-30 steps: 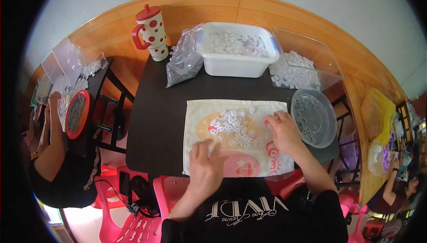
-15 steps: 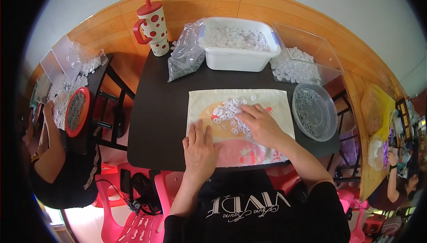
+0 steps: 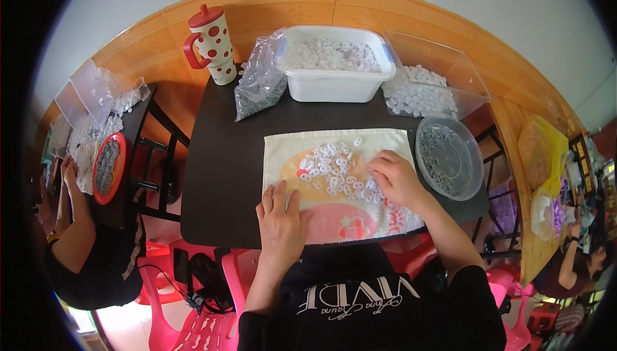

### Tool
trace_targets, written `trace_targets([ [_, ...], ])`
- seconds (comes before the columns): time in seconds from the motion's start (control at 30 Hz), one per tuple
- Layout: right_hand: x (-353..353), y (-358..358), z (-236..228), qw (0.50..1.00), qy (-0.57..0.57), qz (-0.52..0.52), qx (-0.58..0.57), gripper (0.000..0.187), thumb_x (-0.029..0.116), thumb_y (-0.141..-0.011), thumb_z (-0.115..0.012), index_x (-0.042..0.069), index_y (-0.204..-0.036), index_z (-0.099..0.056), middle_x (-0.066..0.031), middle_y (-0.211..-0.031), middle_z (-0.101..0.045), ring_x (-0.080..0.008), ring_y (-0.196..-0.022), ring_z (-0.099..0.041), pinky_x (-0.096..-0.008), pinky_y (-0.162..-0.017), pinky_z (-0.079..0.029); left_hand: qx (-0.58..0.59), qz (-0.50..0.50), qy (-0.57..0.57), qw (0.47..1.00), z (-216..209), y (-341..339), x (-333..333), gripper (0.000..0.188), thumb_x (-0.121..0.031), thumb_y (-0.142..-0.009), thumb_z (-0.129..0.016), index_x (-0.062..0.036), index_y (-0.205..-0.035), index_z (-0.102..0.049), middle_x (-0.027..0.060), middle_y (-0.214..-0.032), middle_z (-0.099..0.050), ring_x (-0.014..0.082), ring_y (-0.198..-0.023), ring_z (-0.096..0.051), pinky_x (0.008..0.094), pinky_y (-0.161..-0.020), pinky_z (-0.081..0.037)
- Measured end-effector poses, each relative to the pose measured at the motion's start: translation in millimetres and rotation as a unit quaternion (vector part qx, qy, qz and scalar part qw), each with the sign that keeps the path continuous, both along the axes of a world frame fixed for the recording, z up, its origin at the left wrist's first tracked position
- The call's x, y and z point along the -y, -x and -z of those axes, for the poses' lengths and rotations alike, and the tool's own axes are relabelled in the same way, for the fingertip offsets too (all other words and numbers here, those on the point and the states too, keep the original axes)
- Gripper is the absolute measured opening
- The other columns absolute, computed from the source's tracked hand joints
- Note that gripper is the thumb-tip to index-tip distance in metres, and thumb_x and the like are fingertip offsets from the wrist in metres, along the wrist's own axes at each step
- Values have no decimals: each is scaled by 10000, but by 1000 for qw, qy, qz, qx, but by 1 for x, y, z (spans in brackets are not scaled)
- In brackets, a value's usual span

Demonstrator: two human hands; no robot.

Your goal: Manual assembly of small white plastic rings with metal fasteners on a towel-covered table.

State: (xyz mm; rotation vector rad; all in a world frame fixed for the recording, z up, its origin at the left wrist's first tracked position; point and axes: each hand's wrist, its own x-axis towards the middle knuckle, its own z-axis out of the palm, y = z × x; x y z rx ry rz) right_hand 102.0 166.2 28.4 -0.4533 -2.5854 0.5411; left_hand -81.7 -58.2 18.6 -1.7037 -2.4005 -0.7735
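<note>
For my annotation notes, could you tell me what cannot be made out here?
- Head view: right hand fingertips, curled over small white rings; any grip hidden.
- Rings' exact shape: too small.
- Patterned towel near edge: covered by forearm.
- Clear round bowl contents: too small.

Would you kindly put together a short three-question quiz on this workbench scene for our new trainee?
1. True or false: the left hand lies flat on the towel.
2. What does the right hand touch? A) the clear round bowl B) the small white rings on the towel C) the spotted mug
3. Fill in: the white tub of rings stands at the table's ____ edge, beside a plastic bag.

Key: 1 true; 2 B; 3 far.
</note>
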Motion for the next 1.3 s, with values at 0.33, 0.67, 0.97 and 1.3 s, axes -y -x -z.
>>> trace_targets([
  [0.33, -4, 36, 13, 999, -9, 26, 22, 89, 105, -776, -702, 90, -861, -677, -111, -840, -574, -313, -847, -592, -412, -730, -487, 242, 58, -223, 943, -50, 12, 1, 230, 29, -796, -711, 30, -1025, -710, 167, -1063, -701, 259, -961, -653, 322, -820, -502],
  [0.67, 4, 28, 15, 993, -108, 26, -34, 104, 153, -785, -667, 67, -799, -610, -123, -813, -566, -317, -808, -601, -442, -680, -487, 419, 110, -124, 893, -22, -45, -42, 199, -10, -907, -661, 29, -1098, -697, 127, -1010, -705, 172, -846, -668, 253, -662, -507],
  [0.97, 56, -23, -20, 978, -159, -4, -139, 159, 69, -686, -687, 44, -812, -593, -93, -843, -540, -288, -763, -577, -403, -637, -471, 772, 146, -254, 565, 19, -77, -68, 198, 15, -933, -633, 38, -1121, -691, 125, -953, -717, 174, -798, -673, 267, -673, -527],
  [1.3, -117, -169, -18, 954, -103, 273, 64, 159, -14, -756, -662, 13, -912, -667, -176, -939, -665, -397, -924, -628, -458, -800, -504, 684, 107, -198, 694, 8, -82, -71, 173, 79, -886, -646, 30, -1041, -705, 82, -834, -686, 140, -720, -662, 233, -634, -500],
])
